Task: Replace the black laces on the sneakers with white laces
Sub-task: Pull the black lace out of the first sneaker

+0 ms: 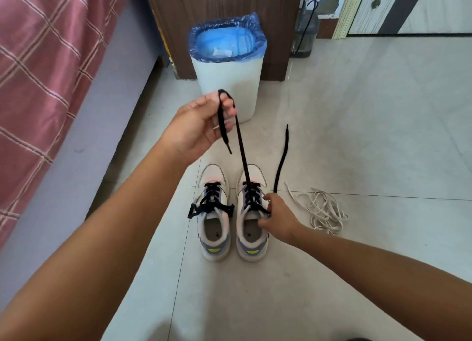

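Note:
Two white sneakers stand side by side on the floor tiles, toes pointing away from me. The left sneaker point(214, 228) has its black lace tied. The right sneaker point(251, 225) has its black lace point(241, 146) loosened. My left hand point(201, 123) is raised above the shoes and grips one end of that lace, pulled taut up from the eyelets. My right hand point(277, 218) holds the right sneaker at its tongue and collar. The lace's other end point(282, 157) lies stretched out on the floor to the right. A tangle of white laces point(321, 210) lies on the tiles right of the shoes.
A white bin point(229, 85) with a blue liner stands just beyond the shoes, against a dark wooden cabinet point(224, 6). A bed with a pink checked cover point(43, 67) fills the left side. A water bottle point(305, 34) and a door point(408, 8) are at the back right.

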A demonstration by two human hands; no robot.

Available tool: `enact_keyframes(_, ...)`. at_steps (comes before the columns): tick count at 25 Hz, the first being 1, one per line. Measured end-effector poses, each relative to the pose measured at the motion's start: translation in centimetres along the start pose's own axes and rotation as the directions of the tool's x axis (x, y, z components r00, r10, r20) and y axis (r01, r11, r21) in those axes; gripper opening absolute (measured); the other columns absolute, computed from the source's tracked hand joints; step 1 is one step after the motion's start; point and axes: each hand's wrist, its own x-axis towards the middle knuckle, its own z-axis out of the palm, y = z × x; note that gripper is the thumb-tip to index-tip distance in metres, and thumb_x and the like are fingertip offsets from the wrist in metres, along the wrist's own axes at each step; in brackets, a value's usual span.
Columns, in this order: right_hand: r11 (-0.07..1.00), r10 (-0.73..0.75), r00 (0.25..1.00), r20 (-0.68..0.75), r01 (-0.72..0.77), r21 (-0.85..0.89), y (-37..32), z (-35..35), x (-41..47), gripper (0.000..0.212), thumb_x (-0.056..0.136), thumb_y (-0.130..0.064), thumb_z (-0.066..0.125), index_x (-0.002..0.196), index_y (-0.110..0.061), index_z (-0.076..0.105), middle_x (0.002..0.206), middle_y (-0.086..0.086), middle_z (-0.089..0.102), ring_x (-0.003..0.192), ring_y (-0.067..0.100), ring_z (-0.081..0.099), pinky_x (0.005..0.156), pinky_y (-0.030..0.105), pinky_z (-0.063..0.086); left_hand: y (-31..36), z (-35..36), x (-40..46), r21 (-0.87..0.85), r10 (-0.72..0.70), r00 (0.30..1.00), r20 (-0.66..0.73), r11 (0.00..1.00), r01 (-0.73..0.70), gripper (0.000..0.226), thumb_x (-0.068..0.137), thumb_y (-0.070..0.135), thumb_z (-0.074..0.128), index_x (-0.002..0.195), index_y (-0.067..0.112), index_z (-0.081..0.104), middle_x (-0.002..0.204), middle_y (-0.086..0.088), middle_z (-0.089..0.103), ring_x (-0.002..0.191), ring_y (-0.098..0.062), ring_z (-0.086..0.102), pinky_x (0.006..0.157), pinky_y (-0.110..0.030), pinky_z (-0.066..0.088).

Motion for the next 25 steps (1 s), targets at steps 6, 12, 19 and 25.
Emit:
enact_keyframes(6, 0.993, 0.002, 1.0, 0.013, -0.001, -0.122, -0.5, 0.2, 0.0, 0.048, 0.086, -0.01, 0.055, 0.13, -0.014, 0.039, 0.124, 0.011, 0.039, 0.106, 0.029, 0.045, 0.088, 0.035, 0.04, 2.2, 2.2, 2.4, 0.065, 0.046, 0.995, 0.087, 0.997, -0.052, 0.019, 0.099, 0.019, 0.042, 0.093, 0.015, 0.059, 0.082, 0.005, 0.065, 0.075, -0.007, 0.062, 0.067, -0.023, 0.051)
enact_keyframes(12, 0.996, 0.0, 1.0, -0.001, 0.0, -0.093, -0.6, -0.4, -0.1, 0.047, 0.086, -0.02, 0.06, 0.128, -0.011, 0.04, 0.111, 0.009, 0.044, 0.096, 0.022, 0.047, 0.081, 0.031, 0.041, -11.5, -2.9, -0.9, 0.987, -0.285, 0.958, -0.027, 0.145, 0.071, 0.052, 0.095, 0.027, 0.051, 0.142, 0.014, 0.034, 0.141, -0.006, 0.041, 0.13, -0.023, 0.039, 0.109, -0.041, 0.033)
enact_keyframes(19, 0.982, -0.033, 0.998, 0.044, 0.041, -0.187, -1.1, -0.7, -0.2, 0.044, 0.087, -0.019, 0.057, 0.127, -0.011, 0.041, 0.124, 0.01, 0.045, 0.102, 0.025, 0.048, 0.081, 0.029, 0.038, -16.2, -9.5, -4.6, 0.809, -0.361, 0.924, -0.126, -0.576, -0.115, 0.038, 0.099, 0.023, 0.034, 0.137, 0.014, 0.039, 0.153, -0.001, 0.018, 0.146, -0.02, -0.001, 0.11, -0.063, 0.008)
enact_keyframes(25, 0.961, -0.08, 0.996, -0.024, 0.071, -0.267, -1.3, -0.4, -0.3, 0.03, 0.085, -0.024, 0.057, 0.11, -0.011, 0.046, 0.114, 0.01, 0.053, 0.097, 0.026, 0.051, 0.081, 0.037, 0.044, -17.5, -5.4, -4.0, 0.963, -0.113, 0.978, 0.178, -0.183, -0.197, 0.028, 0.091, 0.026, 0.054, 0.113, 0.009, 0.056, 0.115, -0.009, 0.054, 0.107, -0.03, 0.052, 0.086, -0.04, 0.039)
